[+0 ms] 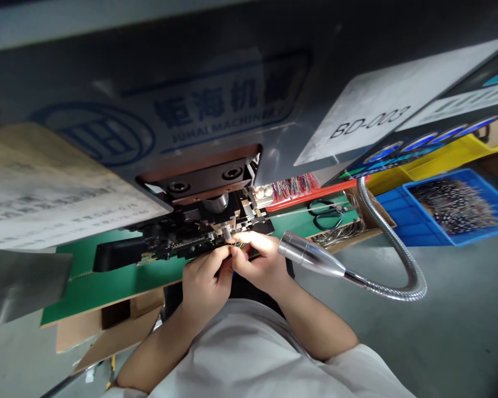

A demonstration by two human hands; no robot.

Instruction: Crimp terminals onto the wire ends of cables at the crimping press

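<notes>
Thin coloured wires (241, 244) show in a small gap at my fingertips, directly in front of the crimping machine's press head (226, 231). My left hand (207, 276) is closed, its thumb and index finger pinched at the wires. From the other side my right hand (265, 260) pinches the same spot, with its index finger stretched along close to the tooling. The fingertips of both hands touch, and most of the wires are hidden behind them. Above stands the grey machine housing (216, 66).
A flexible lamp (311, 257) reaches in just right of my right hand. Black-handled snips (327, 214) lie on the green bench top (136, 284). Bundled wires fill a red tray (299, 196) behind and a blue bin (456, 237) far right. Cardboard boxes (120, 337) stand below left.
</notes>
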